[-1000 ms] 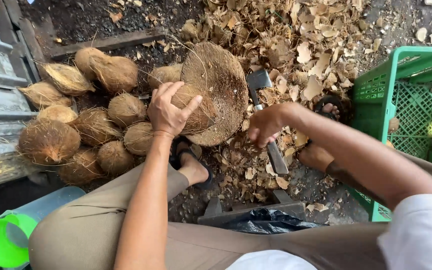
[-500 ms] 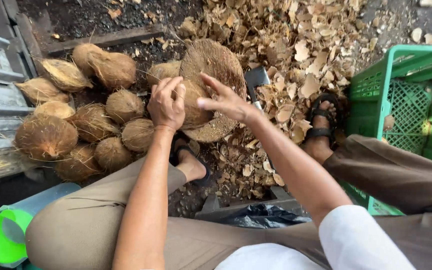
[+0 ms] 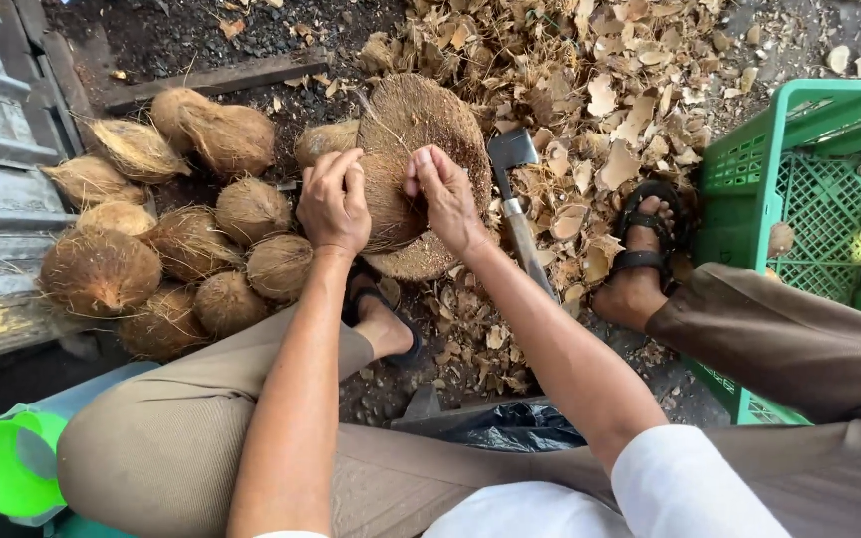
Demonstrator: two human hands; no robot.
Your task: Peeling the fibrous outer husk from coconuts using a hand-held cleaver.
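Both my hands grip one brown husked coconut (image 3: 391, 204) that rests on a round wooden chopping block (image 3: 430, 120). My left hand (image 3: 336, 199) holds its left side. My right hand (image 3: 445, 194) pinches its upper right side with the fingertips. A hatchet (image 3: 518, 189) with a dark head and pale handle lies on the ground just right of the block, nobody holding it.
A pile of several hairy coconuts (image 3: 171, 239) lies to the left. Dry husk chips (image 3: 600, 90) cover the ground ahead. A green plastic crate (image 3: 809, 189) stands at right, a green bucket (image 3: 7, 463) at lower left. My sandalled feet (image 3: 645, 249) flank the block.
My right hand let go of the hatchet, which now lies on the ground, and came up to the coconut. My left hand kept its hold on the coconut.
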